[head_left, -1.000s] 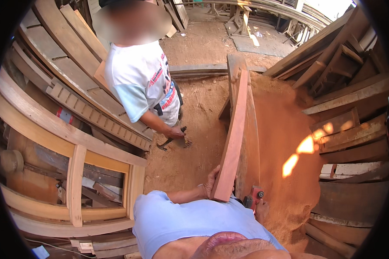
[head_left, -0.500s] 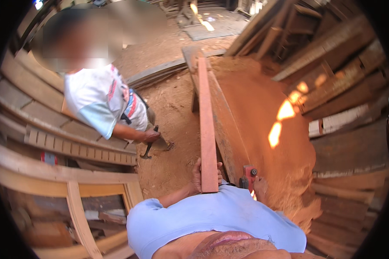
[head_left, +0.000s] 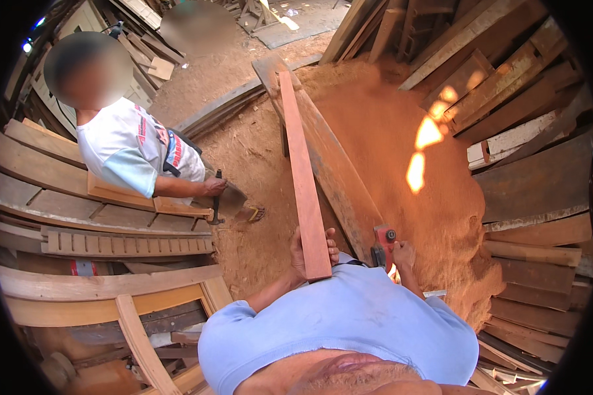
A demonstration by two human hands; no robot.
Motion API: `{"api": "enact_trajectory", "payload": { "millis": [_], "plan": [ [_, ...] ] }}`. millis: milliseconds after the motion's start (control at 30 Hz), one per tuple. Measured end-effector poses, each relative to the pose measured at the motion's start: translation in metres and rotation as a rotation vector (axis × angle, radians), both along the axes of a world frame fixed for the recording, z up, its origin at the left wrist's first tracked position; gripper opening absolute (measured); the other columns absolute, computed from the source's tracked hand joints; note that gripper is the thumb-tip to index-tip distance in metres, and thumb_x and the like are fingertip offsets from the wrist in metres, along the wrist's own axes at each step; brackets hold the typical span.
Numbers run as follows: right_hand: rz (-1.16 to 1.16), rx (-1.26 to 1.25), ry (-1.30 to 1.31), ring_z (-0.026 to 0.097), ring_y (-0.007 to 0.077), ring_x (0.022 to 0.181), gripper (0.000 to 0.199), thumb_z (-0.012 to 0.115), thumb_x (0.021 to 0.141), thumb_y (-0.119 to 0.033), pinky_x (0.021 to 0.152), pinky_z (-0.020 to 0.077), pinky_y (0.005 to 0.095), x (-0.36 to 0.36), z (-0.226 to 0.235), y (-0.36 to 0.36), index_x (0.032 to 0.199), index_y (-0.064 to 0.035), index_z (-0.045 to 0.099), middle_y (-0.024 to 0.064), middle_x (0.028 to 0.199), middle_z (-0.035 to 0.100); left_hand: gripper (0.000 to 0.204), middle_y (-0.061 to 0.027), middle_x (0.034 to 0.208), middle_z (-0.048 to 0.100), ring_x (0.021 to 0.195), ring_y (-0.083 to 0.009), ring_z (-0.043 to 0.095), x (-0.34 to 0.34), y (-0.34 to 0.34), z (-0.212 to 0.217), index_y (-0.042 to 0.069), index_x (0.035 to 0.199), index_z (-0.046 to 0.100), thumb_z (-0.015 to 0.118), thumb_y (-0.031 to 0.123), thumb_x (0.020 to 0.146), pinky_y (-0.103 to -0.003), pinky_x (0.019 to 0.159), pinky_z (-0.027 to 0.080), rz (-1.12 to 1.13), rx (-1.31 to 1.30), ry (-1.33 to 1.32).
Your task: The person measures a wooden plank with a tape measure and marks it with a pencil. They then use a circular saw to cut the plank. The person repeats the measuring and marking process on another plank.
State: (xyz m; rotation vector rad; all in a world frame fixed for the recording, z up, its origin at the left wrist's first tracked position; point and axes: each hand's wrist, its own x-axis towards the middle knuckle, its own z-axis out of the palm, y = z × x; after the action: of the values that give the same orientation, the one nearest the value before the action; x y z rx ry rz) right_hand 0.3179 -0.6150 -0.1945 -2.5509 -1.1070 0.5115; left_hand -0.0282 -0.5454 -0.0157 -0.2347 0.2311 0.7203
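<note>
A long reddish wooden board [head_left: 304, 178] runs away from my chest, its near end at my blue shirt. My left hand [head_left: 298, 255] is closed around the board close to that end, with fingers showing on both sides and the palm hidden beneath. The far end lies on a wide wooden bench plank [head_left: 339, 178]. To the right, my right hand [head_left: 404, 255] grips a red and black power planer [head_left: 385, 242] beside the bench plank's near end. The planer's underside is partly hidden.
On the left, a person in a white shirt [head_left: 135, 141] holds a hammer [head_left: 217, 197]. A wooden frame [head_left: 99, 286] and stacked boards [head_left: 39, 197] stand near them. Sawdust [head_left: 369, 131] is piled right of the bench plank; more timber [head_left: 534, 178] leans at the far right.
The view has shifted, and the board now slants with its far end further left. The other person's hammer hangs more upright. Both my hands keep their hold.
</note>
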Motion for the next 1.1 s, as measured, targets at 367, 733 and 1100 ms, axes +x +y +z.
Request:
{"api": "enact_trajectory", "payload": {
  "millis": [367, 733, 1100],
  "plan": [
    [-0.009, -0.042, 0.031, 0.069, 0.0411, 0.098, 0.038, 0.063, 0.092, -0.034, 0.088, 0.0517, 0.0496, -0.001, 0.011, 0.005, 0.1, 0.0012, 0.074, 0.025, 0.1, 0.072, 0.087, -0.0108, 0.092, 0.063, 0.083, -0.0248, 0.059, 0.0, 0.003, -0.004, 0.002, 0.123, 0.061, 0.069, 0.074, 0.075, -0.04, 0.078, 0.052, -0.015, 0.005, -0.011],
    [0.008, -0.056, 0.059, 0.069, 0.0364, 0.098, 0.037, 0.062, 0.091, -0.032, 0.088, 0.0512, 0.0473, 0.009, -0.004, 0.005, 0.099, 0.0024, 0.071, 0.0221, 0.098, 0.073, 0.094, -0.0129, 0.095, 0.062, 0.085, -0.0252, 0.061, -0.003, 0.007, -0.017, 0.002, 0.125, 0.057, 0.074, 0.076, 0.07, -0.042, 0.08, 0.054, -0.029, 0.016, -0.017],
    [0.003, -0.071, 0.16, 0.067, 0.041, 0.103, 0.037, 0.063, 0.089, -0.031, 0.092, 0.0505, 0.0493, 0.005, -0.008, 0.004, 0.095, 0.004, 0.072, 0.0264, 0.104, 0.071, 0.093, -0.0136, 0.094, 0.062, 0.083, -0.0255, 0.06, -0.009, 0.008, -0.007, 0.002, 0.124, 0.058, 0.071, 0.077, 0.071, -0.042, 0.077, 0.054, -0.039, -0.036, 0.038]
  ]
}}
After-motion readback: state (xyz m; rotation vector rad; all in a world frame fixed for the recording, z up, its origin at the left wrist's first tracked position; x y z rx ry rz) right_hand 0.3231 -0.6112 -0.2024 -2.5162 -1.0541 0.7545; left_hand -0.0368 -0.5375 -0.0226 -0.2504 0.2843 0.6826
